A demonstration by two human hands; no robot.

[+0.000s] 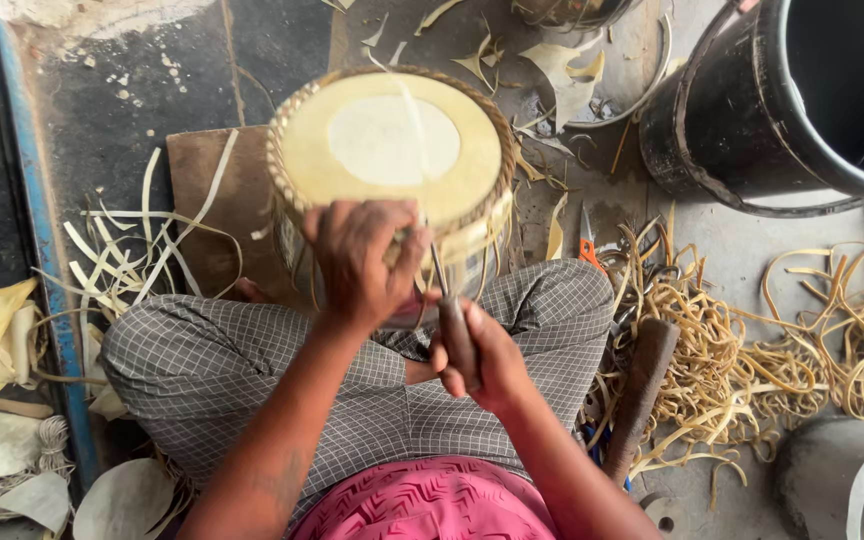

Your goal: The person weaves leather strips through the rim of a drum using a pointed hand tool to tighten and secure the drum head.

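littered floor (pixel 732 250) | left hand (pixel 362 260) clutches drum (pixel 392 140) | right hand (pixel 482 360) grasps tool (pixel 452 320), maybe awl | bucket (pixel 752 110) near

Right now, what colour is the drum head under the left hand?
Pale yellow drum head with a lighter cream centre patch; head view shows it best.

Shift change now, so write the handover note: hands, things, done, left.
Left hand: grips the near rim of the drum, steadying it between the knees.
Right hand: holds a dark-handled tool, tip at the rim lacing.
Drum: skin up, on a board.
Strips lie heaped to the right, beside the black bucket.
Done: skin on, rim braided at the far side.
Left: near-edge lacing looks unfinished.
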